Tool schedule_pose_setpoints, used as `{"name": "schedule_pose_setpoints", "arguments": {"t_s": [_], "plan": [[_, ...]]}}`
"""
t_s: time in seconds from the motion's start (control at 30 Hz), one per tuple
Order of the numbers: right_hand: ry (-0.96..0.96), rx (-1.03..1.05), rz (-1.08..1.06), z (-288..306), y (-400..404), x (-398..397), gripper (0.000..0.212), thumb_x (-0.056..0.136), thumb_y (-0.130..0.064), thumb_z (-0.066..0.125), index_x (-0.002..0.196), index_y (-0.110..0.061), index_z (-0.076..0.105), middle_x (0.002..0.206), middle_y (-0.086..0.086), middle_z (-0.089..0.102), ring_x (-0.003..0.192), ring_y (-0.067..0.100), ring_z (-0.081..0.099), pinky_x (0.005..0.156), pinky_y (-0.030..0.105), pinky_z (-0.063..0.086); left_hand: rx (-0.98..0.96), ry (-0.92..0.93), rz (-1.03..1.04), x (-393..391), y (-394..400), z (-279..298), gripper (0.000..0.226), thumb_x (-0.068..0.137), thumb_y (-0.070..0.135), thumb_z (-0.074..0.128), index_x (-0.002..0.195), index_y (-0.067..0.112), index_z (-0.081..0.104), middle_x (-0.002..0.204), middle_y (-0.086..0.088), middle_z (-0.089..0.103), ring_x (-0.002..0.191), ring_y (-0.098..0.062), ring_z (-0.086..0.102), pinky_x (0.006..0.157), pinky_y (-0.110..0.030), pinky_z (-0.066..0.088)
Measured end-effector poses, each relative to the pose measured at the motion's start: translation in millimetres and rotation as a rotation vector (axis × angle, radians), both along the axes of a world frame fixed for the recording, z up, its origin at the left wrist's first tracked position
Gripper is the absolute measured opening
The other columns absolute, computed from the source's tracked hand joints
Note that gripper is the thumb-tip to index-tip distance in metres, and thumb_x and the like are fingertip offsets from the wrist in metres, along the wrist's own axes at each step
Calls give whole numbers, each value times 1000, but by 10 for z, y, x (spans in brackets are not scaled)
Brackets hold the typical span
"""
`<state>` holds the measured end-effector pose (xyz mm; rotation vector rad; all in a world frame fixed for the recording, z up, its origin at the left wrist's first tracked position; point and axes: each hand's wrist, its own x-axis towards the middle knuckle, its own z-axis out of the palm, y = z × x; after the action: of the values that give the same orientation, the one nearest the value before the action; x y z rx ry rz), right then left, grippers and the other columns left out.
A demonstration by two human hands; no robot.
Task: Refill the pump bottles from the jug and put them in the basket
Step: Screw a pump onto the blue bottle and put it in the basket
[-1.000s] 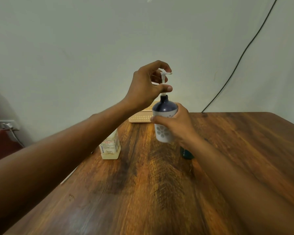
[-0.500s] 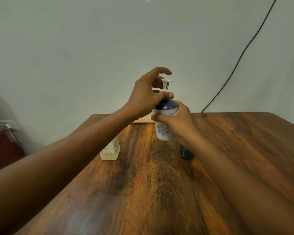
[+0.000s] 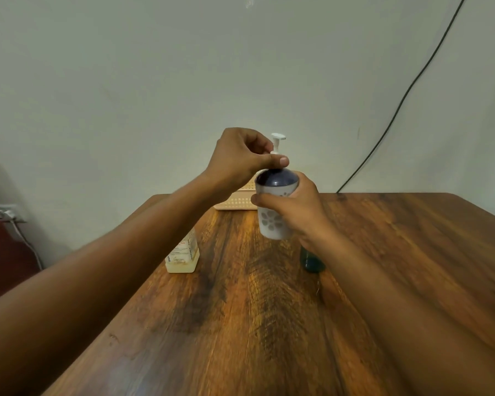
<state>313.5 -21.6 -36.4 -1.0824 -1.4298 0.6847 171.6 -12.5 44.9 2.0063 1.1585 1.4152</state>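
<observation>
A white pump bottle [image 3: 269, 221] with a flower print and a dark blue top is held above the wooden table [image 3: 269, 324]. My right hand [image 3: 295, 208] grips its body. My left hand [image 3: 240, 158] pinches the base of the white pump head [image 3: 277, 138] where it meets the blue top. A cream basket [image 3: 236, 202] stands behind the hands at the table's far edge, partly hidden. The jug [image 3: 183, 257], a pale container with a label and yellowish liquid, stands on the left under my left forearm. A teal bottle [image 3: 312, 261] peeks out below my right wrist.
A pale wall rises right behind the table, with a black cable [image 3: 397, 110] running down it to the table's back edge. A wall socket with a plugged cord [image 3: 3, 212] and something dark red sit at the far left, off the table.
The pump head has come down onto the bottle's blue top, and my left hand's fingers have curled round its base. Both hands and the bottle dropped slightly in view.
</observation>
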Motion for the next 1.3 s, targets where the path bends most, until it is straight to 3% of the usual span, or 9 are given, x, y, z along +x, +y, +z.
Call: {"name": "schedule_pose_setpoints", "arguments": {"t_s": [0.23,0.37,0.6,0.77,0.9,1.0,1.07,1.17,1.3], "plan": [[1,-1,4,-19,19,16,67,65,-33,92,120,-32,54,111,-7,66,99,14,67,83,35,59,-206,14,-343,-123,84,16,28,99,-5,59,124,-2,70,118,-6,76,111,-14,73,90,-24,58],[15,2,18,-4,21,29,61,64,-33,93,111,-37,55,107,-7,67,94,13,68,79,34,60,-299,-10,-424,-151,110,-21,29,102,2,57,128,3,69,133,-2,70,123,-19,66,96,-32,57],[-3,3,23,6,8,15,66,64,-35,92,119,-29,55,108,-8,67,94,11,68,77,30,57,-96,-188,-106,45,62,-145,39,74,24,91,98,3,70,86,-3,74,84,-13,74,75,-21,60],[18,5,21,18,-11,46,60,63,-32,94,109,-37,55,104,-10,67,88,9,69,68,23,55,-151,-173,-203,-11,84,-91,19,86,10,80,104,4,77,107,-8,79,101,-20,76,85,-28,60],[21,-23,34,-1,-15,65,66,65,-29,93,121,-27,57,108,-4,68,94,15,69,80,36,61,-250,-110,-361,-47,104,-101,23,101,0,57,115,2,75,115,3,78,107,-9,73,80,-16,57],[48,-35,41,-33,-13,59,67,65,-27,94,122,-25,58,109,-2,69,95,17,70,84,41,62,-324,-57,-424,-86,127,-99,30,106,2,49,124,6,71,123,3,75,114,-8,70,83,-20,57],[49,-33,40,-34,-12,60,68,64,-28,94,121,-26,58,109,-3,69,94,16,70,82,40,62,-326,-48,-418,-88,126,-109,27,105,9,53,125,10,71,123,3,75,112,-7,70,87,-21,56],[37,-23,38,-15,0,68,69,62,-33,93,121,-29,57,108,-6,68,93,14,70,76,34,61,-189,-136,-262,-30,111,-138,25,94,21,74,114,6,73,106,-4,77,91,-4,73,72,-12,55],[-11,-22,30,-10,8,30,71,63,-37,92,123,-29,55,109,-8,66,95,12,68,76,29,58,-64,-134,-137,29,84,-157,40,77,25,89,98,-3,70,81,-4,71,77,-14,71,75,-28,61]]}}
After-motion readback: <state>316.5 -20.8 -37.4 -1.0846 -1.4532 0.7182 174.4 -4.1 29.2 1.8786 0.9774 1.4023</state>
